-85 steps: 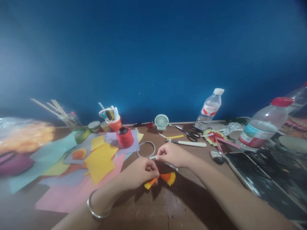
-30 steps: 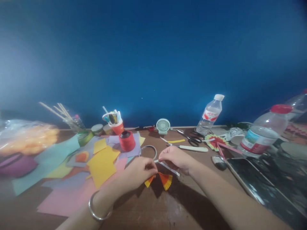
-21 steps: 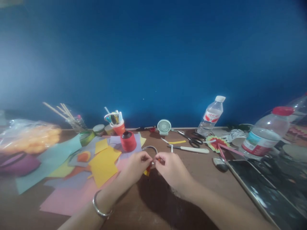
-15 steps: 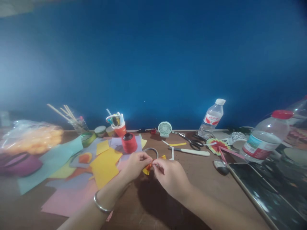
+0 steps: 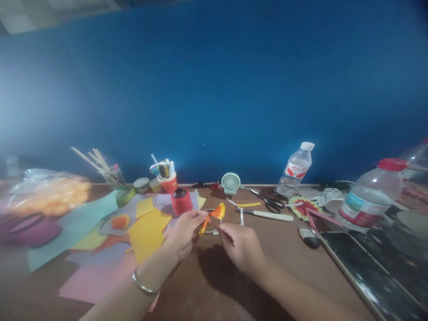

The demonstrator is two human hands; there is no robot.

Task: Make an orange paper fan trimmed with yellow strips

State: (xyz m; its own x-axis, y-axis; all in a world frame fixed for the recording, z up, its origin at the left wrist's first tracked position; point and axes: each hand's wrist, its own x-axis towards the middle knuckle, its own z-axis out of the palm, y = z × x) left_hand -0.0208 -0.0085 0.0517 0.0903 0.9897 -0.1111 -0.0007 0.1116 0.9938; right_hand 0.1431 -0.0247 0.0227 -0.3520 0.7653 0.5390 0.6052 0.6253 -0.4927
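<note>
A small pleated paper fan (image 5: 218,211) in orange and yellow is pinched at its gathered middle by my left hand (image 5: 185,232). Its upper end spreads open toward the right, and its lower end points down beside my fingertips. Just right of the fan, my right hand (image 5: 242,247) has thumb and forefinger pressed together. Whatever lies between those fingertips is too small to make out. Behind the fan, partly hidden, lies a grey ring (image 5: 208,232). A red thread spool (image 5: 181,203) stands beyond my left hand.
Coloured paper sheets (image 5: 147,236) spread over the left side. A craft knife (image 5: 273,216), scissors (image 5: 274,205) and a small fan (image 5: 230,183) lie or stand ahead. Rightward are a water bottle (image 5: 296,169), a larger bottle (image 5: 371,196), a folded paper rosette (image 5: 303,208) and a phone (image 5: 361,267).
The paper fan has turned, so its spread end now shows up and to the right. My right fingertips have moved slightly away from it, while my left hand keeps its pinch.
</note>
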